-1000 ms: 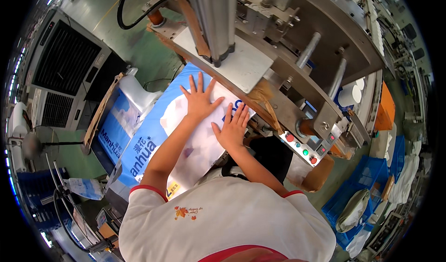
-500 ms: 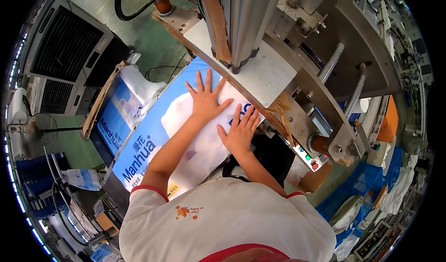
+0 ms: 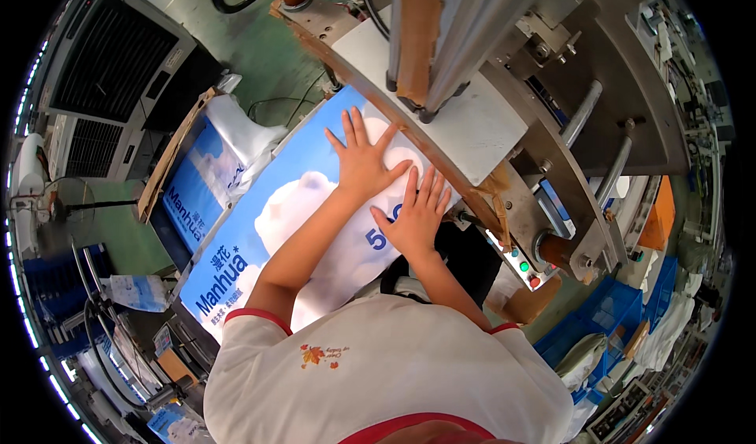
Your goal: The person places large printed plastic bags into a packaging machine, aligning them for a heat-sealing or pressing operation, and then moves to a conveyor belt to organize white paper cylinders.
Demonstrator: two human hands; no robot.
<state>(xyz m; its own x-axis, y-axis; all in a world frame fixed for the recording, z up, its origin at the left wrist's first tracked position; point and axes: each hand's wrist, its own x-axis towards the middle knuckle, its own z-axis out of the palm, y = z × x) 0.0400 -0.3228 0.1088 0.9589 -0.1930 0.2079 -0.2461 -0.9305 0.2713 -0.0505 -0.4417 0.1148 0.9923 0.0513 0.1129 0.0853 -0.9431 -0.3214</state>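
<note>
Head view, package (image 3: 293,211) under left hand (image 3: 365,165), right hand (image 3: 414,219)

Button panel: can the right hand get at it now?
Likely yes: the right hand lies spread on the printed pack, gripping nothing, and the lower end of the button panel shows uncovered to its right. Brown sheeting overlaps the upper end.

Dark blue Latin lettering (image 3: 222,286), with Chinese characters (image 3: 226,256) just above it, runs across the lower left of the blue-and-white pack (image 3: 291,208); large blue numerals (image 3: 376,239) on it are partly covered by the right hand (image 3: 413,217). Matching blue lettering (image 3: 185,214) marks the second pack (image 3: 189,184) at left. The white shirt (image 3: 394,365) bears small print (image 3: 327,351), apparently upside down, beside orange leaves (image 3: 313,355).
</note>
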